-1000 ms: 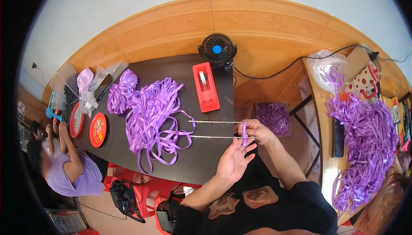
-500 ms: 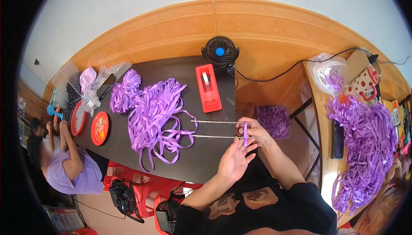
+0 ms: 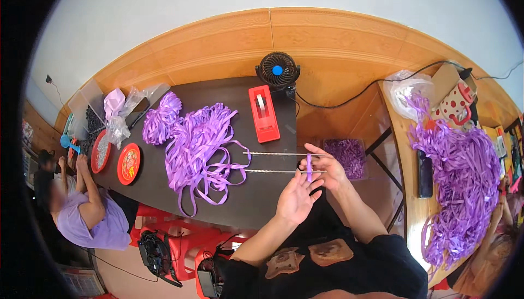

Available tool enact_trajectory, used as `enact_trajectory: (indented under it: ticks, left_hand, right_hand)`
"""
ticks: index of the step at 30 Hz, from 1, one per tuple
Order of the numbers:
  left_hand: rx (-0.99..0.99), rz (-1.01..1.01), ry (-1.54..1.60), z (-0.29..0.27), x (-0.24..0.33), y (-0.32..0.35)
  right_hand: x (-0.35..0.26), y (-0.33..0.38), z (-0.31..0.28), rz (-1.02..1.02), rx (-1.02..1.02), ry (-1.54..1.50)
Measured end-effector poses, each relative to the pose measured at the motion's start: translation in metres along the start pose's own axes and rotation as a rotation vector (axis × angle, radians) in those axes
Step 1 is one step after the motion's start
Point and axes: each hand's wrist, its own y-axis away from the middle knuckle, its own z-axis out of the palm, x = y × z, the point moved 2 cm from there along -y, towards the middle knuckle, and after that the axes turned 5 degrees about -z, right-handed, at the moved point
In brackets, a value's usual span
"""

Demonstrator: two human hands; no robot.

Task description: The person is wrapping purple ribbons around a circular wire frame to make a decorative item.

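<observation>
Two thin parallel metal rods [image 3: 273, 171] with a twisted look lie across the table edge, their right ends between my hands. A short band of purple ribbon [image 3: 309, 168] spans both rods. My left hand [image 3: 295, 199] is palm up beneath the lower rod, thumb and a fingertip pinched at the ribbon, other fingers loosely curled. From the right, my right hand [image 3: 329, 169] holds the ribbon around the rods, one finger raised above the upper rod. A loose strand from the purple ribbon pile [image 3: 199, 140] passes by the rods' left ends.
A red tape dispenser [image 3: 264, 114] and black fan [image 3: 277, 70] stand at the back. Red dishes [image 3: 129, 163] lie left, near a person in a purple top [image 3: 101, 220]. On the right are a wooden table with ribbons [image 3: 464, 190], a phone [image 3: 425, 173] and a ribbon-filled bin [image 3: 345, 160].
One finger of my right hand has lifted and spread above the upper rod. Both hands stay at the ribbon band. The whole view has shifted slightly.
</observation>
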Motion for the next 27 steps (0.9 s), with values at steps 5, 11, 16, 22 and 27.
enact_trajectory:
  ticks: [5, 11, 16, 22, 27]
  left_hand:
    - [-0.009, 0.010, -0.004, -0.002, -0.001, -0.001]
    - [0.005, -0.004, -0.030, 0.000, -0.002, -0.001]
    - [-0.014, 0.002, -0.041, -0.004, -0.001, -0.003]
    - [-0.021, -0.008, 0.002, 0.000, 0.000, 0.000]
    - [-0.054, 0.017, -0.032, -0.002, -0.001, 0.000]
  right_hand:
    - [-0.006, 0.009, 0.013, 0.016, -0.073, -0.078]
    - [-0.027, 0.017, 0.010, -0.517, 0.179, 0.693]
    - [-0.046, 0.029, 0.055, -0.887, 0.047, 1.621]
    - [-0.043, 0.016, 0.092, -0.778, -0.045, 1.978]
    - [-0.035, -0.008, 0.082, -0.517, -0.179, 2.001]
